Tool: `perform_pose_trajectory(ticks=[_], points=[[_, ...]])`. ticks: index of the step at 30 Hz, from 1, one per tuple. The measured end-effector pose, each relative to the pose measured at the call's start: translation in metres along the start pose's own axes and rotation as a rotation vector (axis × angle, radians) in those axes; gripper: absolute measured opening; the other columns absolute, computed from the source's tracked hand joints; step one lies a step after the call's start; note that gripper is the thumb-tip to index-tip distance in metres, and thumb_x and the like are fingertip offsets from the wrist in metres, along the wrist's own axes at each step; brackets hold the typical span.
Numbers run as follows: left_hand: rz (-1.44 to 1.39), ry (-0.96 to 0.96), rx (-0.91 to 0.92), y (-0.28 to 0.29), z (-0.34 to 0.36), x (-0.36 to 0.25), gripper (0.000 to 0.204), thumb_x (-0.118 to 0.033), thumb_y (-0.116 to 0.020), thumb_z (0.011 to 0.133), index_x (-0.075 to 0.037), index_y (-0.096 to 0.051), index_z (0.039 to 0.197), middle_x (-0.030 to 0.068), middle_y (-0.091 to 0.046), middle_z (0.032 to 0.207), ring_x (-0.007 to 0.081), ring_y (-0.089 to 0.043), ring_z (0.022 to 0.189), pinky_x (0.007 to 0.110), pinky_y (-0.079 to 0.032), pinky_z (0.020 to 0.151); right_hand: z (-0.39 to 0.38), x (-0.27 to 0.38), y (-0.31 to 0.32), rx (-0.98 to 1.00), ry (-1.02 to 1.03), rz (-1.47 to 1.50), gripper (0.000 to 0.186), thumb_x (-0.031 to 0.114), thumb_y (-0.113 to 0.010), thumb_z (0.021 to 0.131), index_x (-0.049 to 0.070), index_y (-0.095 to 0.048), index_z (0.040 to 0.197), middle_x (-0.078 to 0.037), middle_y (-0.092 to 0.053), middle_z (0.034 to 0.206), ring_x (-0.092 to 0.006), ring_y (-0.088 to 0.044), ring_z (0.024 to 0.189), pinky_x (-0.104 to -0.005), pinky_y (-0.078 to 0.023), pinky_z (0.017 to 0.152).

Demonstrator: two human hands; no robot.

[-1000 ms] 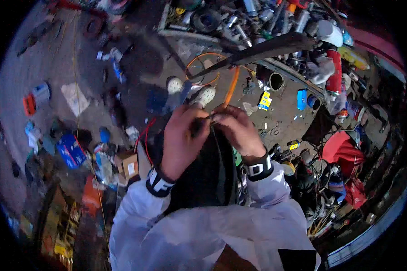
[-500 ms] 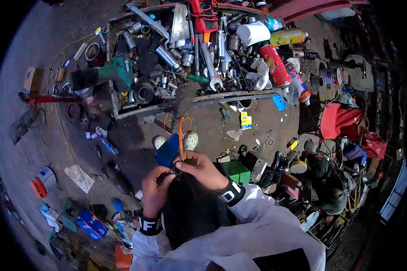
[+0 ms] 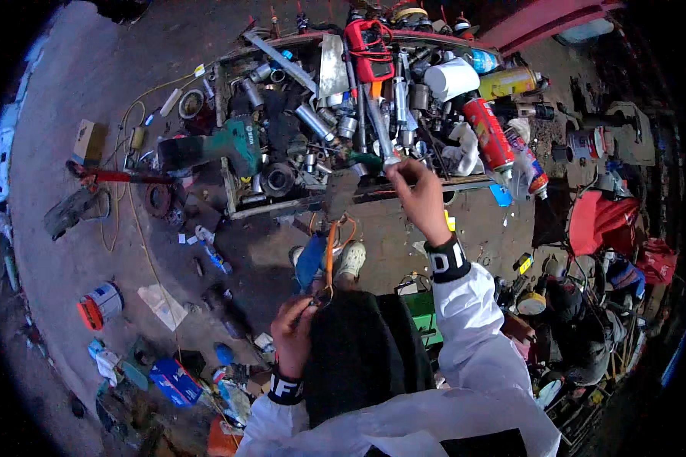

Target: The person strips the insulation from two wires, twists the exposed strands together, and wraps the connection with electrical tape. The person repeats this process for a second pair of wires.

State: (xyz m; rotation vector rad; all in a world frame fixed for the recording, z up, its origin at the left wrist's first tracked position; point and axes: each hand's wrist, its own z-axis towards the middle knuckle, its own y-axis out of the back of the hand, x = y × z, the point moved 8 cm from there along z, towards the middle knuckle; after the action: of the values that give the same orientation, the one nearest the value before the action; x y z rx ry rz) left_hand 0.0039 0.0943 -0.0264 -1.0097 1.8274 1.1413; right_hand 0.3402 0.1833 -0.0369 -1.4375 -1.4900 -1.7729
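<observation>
Low in the middle, my left hand [image 3: 292,329] is closed, pinching a small dark piece [image 3: 312,302] at the near end of an orange cord [image 3: 330,255]. A blue item [image 3: 309,263] hangs beside that cord, above the shoes [image 3: 351,259]. Out over the near edge of the parts tray [image 3: 343,202], my right hand [image 3: 419,199] has its thumb and fingers drawn together. Its fingertips meet the near end of a steel wrench [image 3: 379,126]; whether they grip it is hidden. The wrench lies among sockets and metal parts.
A green power tool [image 3: 240,145] rests over the tray's left side. A red meter [image 3: 370,49], a white container [image 3: 451,78] and a red spray can [image 3: 488,133] lie in the tray. A bucket [image 3: 99,305] stands at left. Clutter and a red bag [image 3: 602,221] fill the right side.
My right hand has left the small piece and reached forward and right to the wrench's near end. My left hand keeps its pinch. The whole view has shifted slightly.
</observation>
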Motion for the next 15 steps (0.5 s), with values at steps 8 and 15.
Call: perform_pose_trajectory(ticks=[8, 15], points=[[-0.116, 0.104, 0.022, 0.004, 0.003, -0.004, 0.018, -0.004, -0.066, 0.087, 0.001, -0.068, 0.104, 0.0127, -0.069, 0.090, 0.0205, -0.064, 0.081, 0.030, -0.049, 0.074, 0.016, -0.022, -0.025, 0.000, -0.016, 0.171, 0.014, 0.008, -0.064, 0.091, -0.001, -0.064, 0.102, -0.002, -0.066, 0.088, -0.0067, -0.057, 0.080, -0.0229, -0.046, 0.074], [0.006, 0.059, 0.097, 0.006, 0.006, -0.022, 0.017, -0.004, -0.067, 0.085, 0.000, -0.070, 0.101, 0.0134, -0.070, 0.090, 0.0208, -0.067, 0.081, 0.029, -0.050, 0.071, 0.031, -0.014, -0.025, -0.027, 0.032, 0.188, 0.012, 0.009, -0.063, 0.091, 0.000, -0.065, 0.098, -0.002, -0.066, 0.082, -0.0075, -0.059, 0.074, -0.0240, -0.047, 0.069]])
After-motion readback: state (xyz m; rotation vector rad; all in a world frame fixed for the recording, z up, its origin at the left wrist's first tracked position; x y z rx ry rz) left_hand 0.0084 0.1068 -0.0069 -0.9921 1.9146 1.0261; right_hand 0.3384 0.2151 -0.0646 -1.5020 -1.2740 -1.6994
